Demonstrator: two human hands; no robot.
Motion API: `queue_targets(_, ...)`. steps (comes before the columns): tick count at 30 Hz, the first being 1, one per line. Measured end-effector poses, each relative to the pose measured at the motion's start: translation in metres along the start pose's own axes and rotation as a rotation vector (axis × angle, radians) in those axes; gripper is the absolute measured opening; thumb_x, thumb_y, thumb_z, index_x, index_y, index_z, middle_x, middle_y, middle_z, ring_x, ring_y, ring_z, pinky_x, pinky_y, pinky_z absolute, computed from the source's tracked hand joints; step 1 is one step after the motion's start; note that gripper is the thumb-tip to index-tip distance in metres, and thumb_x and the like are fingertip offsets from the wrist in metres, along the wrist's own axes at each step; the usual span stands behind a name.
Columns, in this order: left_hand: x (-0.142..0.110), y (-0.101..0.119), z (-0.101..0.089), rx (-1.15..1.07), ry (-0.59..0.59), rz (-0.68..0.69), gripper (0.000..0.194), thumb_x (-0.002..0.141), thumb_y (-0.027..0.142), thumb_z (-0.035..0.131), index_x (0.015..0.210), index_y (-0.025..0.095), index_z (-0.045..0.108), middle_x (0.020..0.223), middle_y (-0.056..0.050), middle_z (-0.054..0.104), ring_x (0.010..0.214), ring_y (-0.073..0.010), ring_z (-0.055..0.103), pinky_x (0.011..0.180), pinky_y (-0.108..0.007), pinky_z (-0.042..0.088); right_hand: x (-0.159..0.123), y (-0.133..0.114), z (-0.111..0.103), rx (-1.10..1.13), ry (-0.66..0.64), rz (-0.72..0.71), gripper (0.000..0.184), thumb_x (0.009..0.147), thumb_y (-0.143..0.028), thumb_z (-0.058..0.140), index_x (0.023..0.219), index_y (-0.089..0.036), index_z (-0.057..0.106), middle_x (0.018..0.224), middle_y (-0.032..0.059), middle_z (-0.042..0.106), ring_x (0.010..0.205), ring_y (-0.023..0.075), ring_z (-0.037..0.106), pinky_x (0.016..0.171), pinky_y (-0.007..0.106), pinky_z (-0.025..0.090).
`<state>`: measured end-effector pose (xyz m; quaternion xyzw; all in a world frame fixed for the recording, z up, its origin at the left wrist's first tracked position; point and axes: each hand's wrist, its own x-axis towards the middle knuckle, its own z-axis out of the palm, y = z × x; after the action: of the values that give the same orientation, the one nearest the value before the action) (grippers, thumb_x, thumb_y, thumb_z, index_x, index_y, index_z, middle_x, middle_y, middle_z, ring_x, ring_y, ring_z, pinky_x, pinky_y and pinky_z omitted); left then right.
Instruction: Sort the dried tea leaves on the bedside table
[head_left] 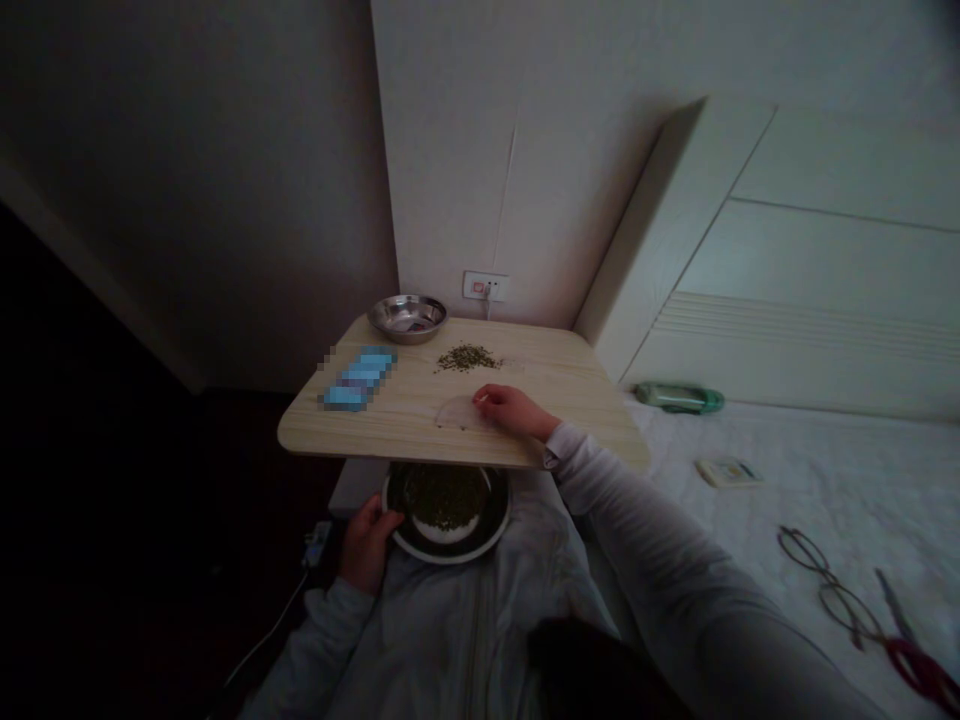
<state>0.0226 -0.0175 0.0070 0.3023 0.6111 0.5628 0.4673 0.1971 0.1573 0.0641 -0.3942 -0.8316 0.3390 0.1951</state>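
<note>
My left hand grips the left side of a round dish, its thumb over the white rim. The dish is held at my lap, just below the table's front edge, with many small green grains inside. Over the wooden table, my right hand is closed, thumb and fingertips pinched at the right end of a thin, see-through, rounded sheet. A few grains lie by the sheet's lower edge. Beyond it a loose pile of green grains is spread on the tabletop.
A steel bowl stands at the table's back left, near a phone with a blurred screen. A wall socket is behind. On the bed at right lie a green bottle, a small pale box, eyeglasses and red-handled scissors.
</note>
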Motion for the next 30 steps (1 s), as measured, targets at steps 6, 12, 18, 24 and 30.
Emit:
queue_targets(6, 0.0, 0.0, 0.0, -0.005, -0.013, -0.005, 0.011, 0.052, 0.02, 0.048, 0.063, 0.016, 0.049, 0.051, 0.004, 0.052, 0.053, -0.0123, 0.047, 0.051, -0.023, 0.036, -0.009, -0.004, 0.005, 0.026, -0.032, -0.007, 0.021, 0.067, -0.026, 0.038, 0.079, -0.014, 0.05, 0.058, -0.0023, 0.05, 0.049, 0.0037, 0.04, 0.049, 0.016, 0.031)
queue_targets(12, 0.0, -0.002, -0.001, -0.021, -0.02, -0.014, 0.012, 0.053, 0.02, 0.048, 0.063, 0.015, 0.049, 0.051, 0.004, 0.051, 0.053, -0.0122, 0.047, 0.051, -0.023, 0.036, -0.019, -0.006, 0.012, 0.039, -0.007, -0.009, 0.022, 0.068, -0.027, 0.037, 0.079, -0.014, 0.05, 0.06, -0.0018, 0.051, 0.051, 0.0044, 0.042, 0.05, 0.016, 0.031)
queue_targets(18, 0.002, -0.005, -0.002, -0.001, -0.029, 0.007, 0.009, 0.053, 0.02, 0.048, 0.061, 0.015, 0.049, 0.051, 0.004, 0.05, 0.052, -0.0109, 0.045, 0.05, -0.023, 0.035, -0.025, -0.005, 0.022, 0.002, 0.098, 0.018, 0.022, 0.068, -0.028, 0.038, 0.081, -0.016, 0.051, 0.061, -0.0017, 0.051, 0.052, 0.0051, 0.042, 0.05, 0.017, 0.03)
queue_targets(24, 0.002, -0.004, -0.002, 0.015, -0.024, 0.02, 0.006, 0.053, 0.02, 0.048, 0.058, 0.015, 0.047, 0.049, 0.005, 0.049, 0.05, -0.0104, 0.044, 0.049, -0.022, 0.034, -0.028, -0.006, 0.024, 0.053, 0.158, 0.034, 0.022, 0.067, -0.027, 0.038, 0.081, -0.016, 0.051, 0.059, -0.0025, 0.049, 0.052, 0.0052, 0.041, 0.051, 0.017, 0.031)
queue_targets(30, 0.003, -0.005, -0.002, 0.014, -0.011, 0.008, 0.008, 0.052, 0.02, 0.048, 0.058, 0.016, 0.048, 0.05, 0.004, 0.051, 0.05, -0.011, 0.045, 0.05, -0.022, 0.034, -0.037, 0.002, 0.017, 0.182, 0.209, 0.06, 0.023, 0.067, -0.028, 0.037, 0.08, -0.014, 0.05, 0.056, -0.0031, 0.045, 0.05, 0.0054, 0.038, 0.049, 0.016, 0.03)
